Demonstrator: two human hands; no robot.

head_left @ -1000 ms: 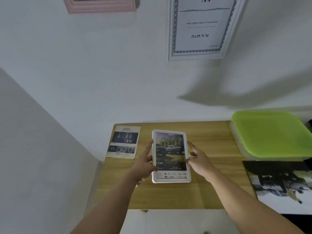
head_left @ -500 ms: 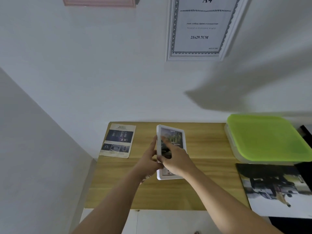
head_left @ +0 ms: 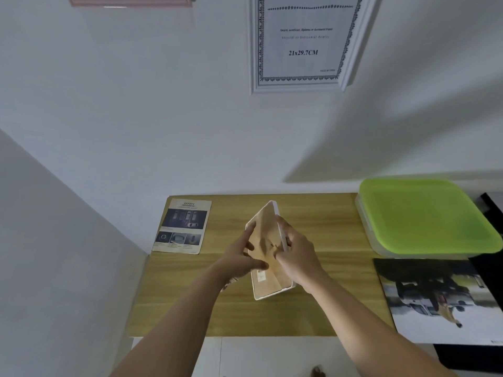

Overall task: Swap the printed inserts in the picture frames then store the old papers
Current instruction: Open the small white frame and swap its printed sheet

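The small white frame (head_left: 268, 251) is held over the middle of the wooden surface (head_left: 326, 295), tilted on edge with its tan back panel facing the camera. To open it cleanly, keep it steady by its rim, find the back tabs, and ease them aside without bending the panel. The left hand (head_left: 239, 261) grips the frame's left edge, its fingers spread across the back. The right hand (head_left: 295, 253) is closed around the right rim, thumb near the centre clip. A safety leaflet (head_left: 182, 225) lies near the left.
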